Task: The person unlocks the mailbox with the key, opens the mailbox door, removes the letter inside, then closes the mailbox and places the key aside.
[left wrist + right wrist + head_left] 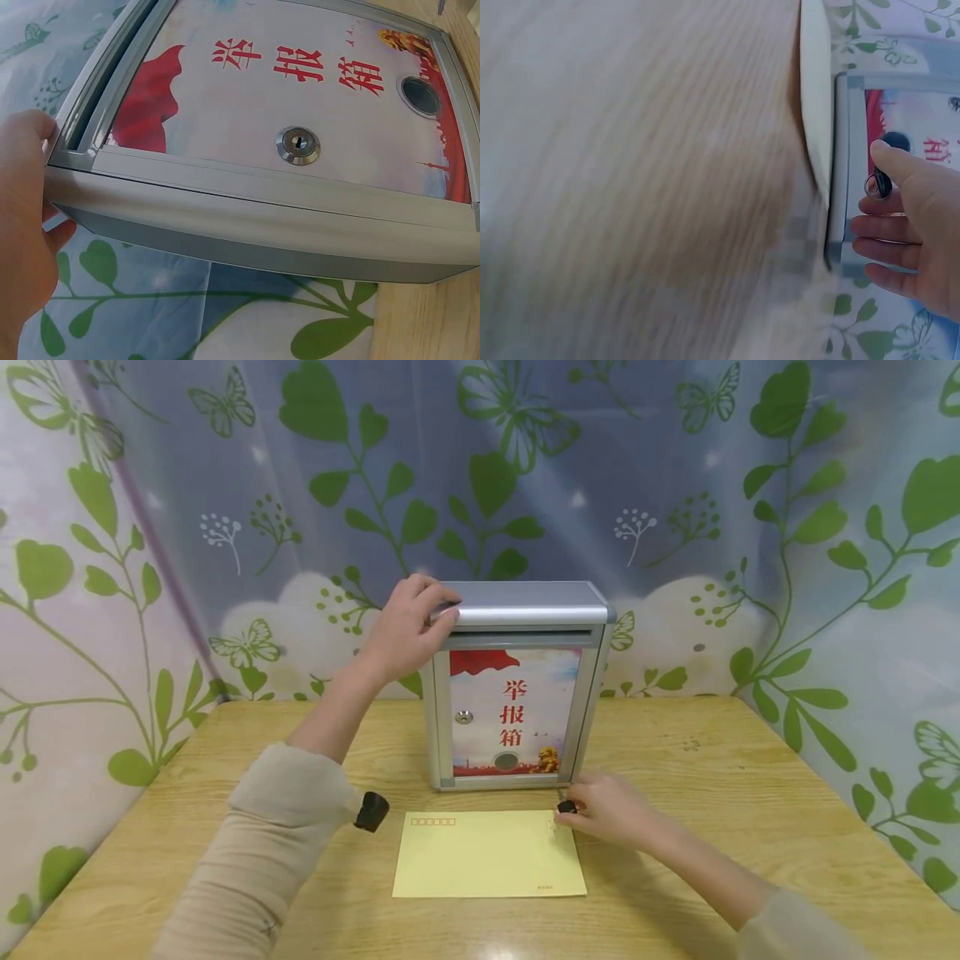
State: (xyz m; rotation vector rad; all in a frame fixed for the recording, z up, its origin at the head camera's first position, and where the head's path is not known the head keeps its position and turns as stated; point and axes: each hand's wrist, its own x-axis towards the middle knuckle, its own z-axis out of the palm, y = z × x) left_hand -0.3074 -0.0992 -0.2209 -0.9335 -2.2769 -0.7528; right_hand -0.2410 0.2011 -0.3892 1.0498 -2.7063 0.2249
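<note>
A grey metal report box (525,606) stands upright, its printed front panel (487,685) with red characters facing me. A round lock (298,145) sits in this panel, and a narrow slot (525,639) runs under the top. My left hand (411,631) holds the box's upper left corner, fingers over the top and thumb at the front edge. By the box's lower right corner, my right hand (611,810) pinches a black-headed key (883,182) with a small metal ring. In front of the box lies a yellow envelope (487,856), its upper right corner beside the right hand.
The box and envelope rest on a light wooden table (360,914). Behind and at both sides hangs a curtain (660,460) printed with leaves and butterflies. A black wrist device (371,812) sticks out from the left sleeve.
</note>
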